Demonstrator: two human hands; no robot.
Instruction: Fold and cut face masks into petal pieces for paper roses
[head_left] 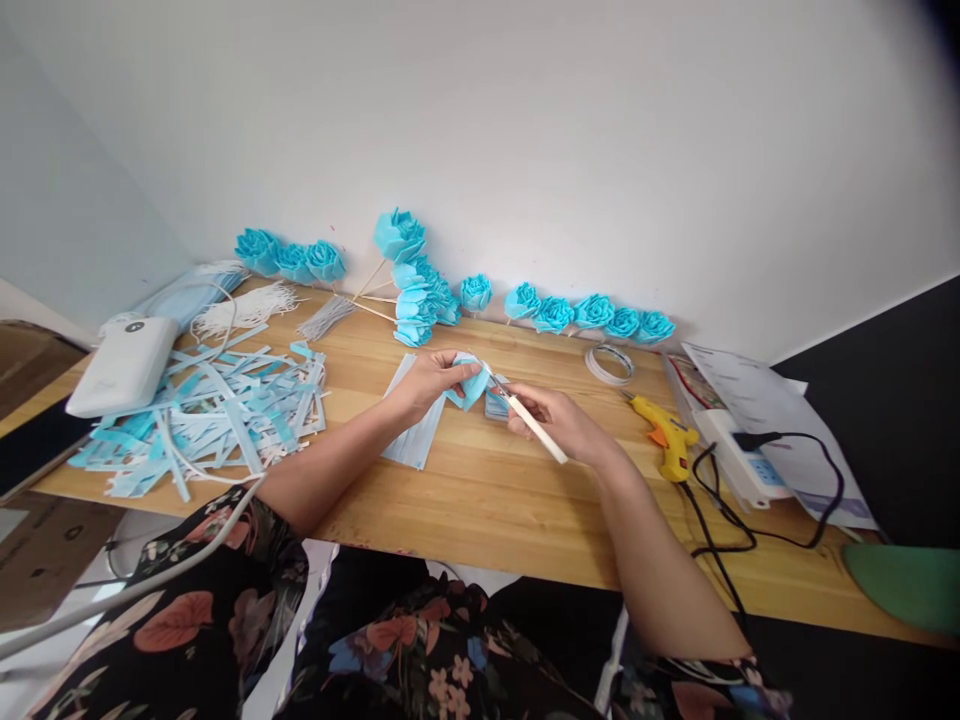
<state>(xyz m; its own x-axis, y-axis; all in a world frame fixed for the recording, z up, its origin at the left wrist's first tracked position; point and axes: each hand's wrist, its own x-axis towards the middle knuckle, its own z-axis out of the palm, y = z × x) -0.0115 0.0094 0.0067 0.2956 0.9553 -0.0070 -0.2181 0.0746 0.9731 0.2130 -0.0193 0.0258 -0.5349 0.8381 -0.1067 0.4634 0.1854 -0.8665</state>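
Observation:
My left hand (435,383) pinches a piece of blue mask fabric (469,388) above the middle of the table. In my right hand (559,420) is a pair of scissors with white handles (538,430). Their metal blades meet the fabric's right edge; whether they are closed on it is too small to tell. Just below the hands lies a small stack of blue fabric pieces (496,406), partly covered by my right fingers. A pale blue pleated mask sheet (411,448) lies flat under my left wrist.
Blue fabric flowers (555,314) line the wall, some on sticks. Cut strips (225,400), a white power bank (124,365) and white cords (247,307) lie left. A tape roll (609,366), yellow glue gun (664,437), cables and a power strip (739,465) are right.

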